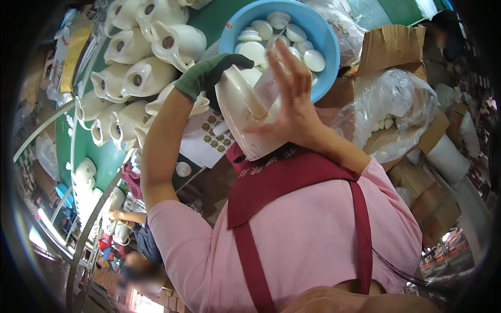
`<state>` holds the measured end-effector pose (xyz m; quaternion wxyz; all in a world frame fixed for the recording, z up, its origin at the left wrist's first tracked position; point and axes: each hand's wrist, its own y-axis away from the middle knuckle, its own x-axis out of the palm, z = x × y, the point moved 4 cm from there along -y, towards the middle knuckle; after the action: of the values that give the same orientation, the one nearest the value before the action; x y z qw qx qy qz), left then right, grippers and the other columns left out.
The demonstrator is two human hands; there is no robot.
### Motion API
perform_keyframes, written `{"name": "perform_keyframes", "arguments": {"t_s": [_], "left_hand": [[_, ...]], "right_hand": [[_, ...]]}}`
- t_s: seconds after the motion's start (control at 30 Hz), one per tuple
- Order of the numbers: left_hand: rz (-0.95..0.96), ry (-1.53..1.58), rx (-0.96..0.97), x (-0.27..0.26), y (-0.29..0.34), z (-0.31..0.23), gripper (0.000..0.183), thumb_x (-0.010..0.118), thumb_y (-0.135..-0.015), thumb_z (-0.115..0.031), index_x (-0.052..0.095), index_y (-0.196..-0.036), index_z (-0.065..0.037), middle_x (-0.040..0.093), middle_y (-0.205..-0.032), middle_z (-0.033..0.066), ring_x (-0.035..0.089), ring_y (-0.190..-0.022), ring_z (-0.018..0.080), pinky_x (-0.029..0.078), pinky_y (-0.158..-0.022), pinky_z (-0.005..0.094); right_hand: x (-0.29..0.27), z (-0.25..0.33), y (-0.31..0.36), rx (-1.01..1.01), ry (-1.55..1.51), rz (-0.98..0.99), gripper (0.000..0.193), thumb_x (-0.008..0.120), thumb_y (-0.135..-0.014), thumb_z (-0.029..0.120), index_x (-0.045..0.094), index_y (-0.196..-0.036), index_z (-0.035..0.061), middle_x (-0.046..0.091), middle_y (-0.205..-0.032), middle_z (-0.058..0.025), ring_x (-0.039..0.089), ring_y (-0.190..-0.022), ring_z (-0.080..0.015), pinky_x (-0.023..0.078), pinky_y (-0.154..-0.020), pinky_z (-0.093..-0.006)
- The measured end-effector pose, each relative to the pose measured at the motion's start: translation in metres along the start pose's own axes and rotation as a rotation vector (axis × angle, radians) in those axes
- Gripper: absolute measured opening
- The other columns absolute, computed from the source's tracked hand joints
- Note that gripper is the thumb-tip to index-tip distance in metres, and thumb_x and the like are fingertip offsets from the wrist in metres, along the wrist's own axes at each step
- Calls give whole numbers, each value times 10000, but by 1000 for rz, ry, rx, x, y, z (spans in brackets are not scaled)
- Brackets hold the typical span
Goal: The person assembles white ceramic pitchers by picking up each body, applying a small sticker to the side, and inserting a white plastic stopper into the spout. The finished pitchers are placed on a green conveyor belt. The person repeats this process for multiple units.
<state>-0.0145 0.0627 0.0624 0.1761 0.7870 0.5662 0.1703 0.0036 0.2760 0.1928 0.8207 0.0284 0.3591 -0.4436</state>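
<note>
Crowding a green table at the left of a cluttered workroom are at least ten white jugs; one blue basin at the far middle holds at least eight white lids. One open cardboard box stands right. The gloved left hand grips one more white jug before the apron; the blurred right hand spreads open beside it, contact unclear.

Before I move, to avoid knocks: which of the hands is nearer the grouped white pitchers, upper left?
Left. The gloved left hand is just right of the grouped pitchers; the bare right hand is farther right, across the held pitcher.
</note>
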Motion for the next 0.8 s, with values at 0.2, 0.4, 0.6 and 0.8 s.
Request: {"name": "perform_keyframes", "arguments": {"t_s": [0.2, 0.4, 0.6, 0.8], "left_hand": [[-44, 98, -259, 12, -22, 28, 438, 691, -893, -303, 671, -1254, -56, 651, -1248, 62, 576, -1162, 182, 427, -1046, 332], [-105, 37, -151, 10, -28, 26, 542, 735, -800, -287, 640, -1279, -53, 674, -1138, 89, 616, -1014, 207, 484, -926, 344], [-67, -75, -127, 10, -26, 16, 470, 610, -858, -138, 618, -1325, -85, 654, -1239, 94, 586, -1139, 216, 436, -1036, 354], [-39, -152, -88, 9, -27, 9, 478, 549, -876, -53, 599, -1349, -101, 642, -1287, 98, 571, -1192, 221, 419, -1082, 360]], "right_hand": [[-55, -67, 28, 349, -738, 100, 392, 787, -862, 140, 643, -1224, 103, 599, -1283, -62, 488, -1289, -211, 321, -1119, -421], [-56, -27, 34, 346, -358, 366, 59, 761, -901, 190, 745, -931, 142, 458, -1444, -92, 341, -1383, -298, 240, -1153, -469], [-44, -19, 39, 268, -238, 414, 81, 745, -893, 177, 699, -955, 155, 253, -1649, -121, 233, -1448, -382, 180, -1184, -503], [-35, -14, 36, 237, -125, 429, 52, 721, -918, 166, 677, -936, 147, 229, -1669, -127, 196, -1488, -362, 176, -1196, -499]]}}
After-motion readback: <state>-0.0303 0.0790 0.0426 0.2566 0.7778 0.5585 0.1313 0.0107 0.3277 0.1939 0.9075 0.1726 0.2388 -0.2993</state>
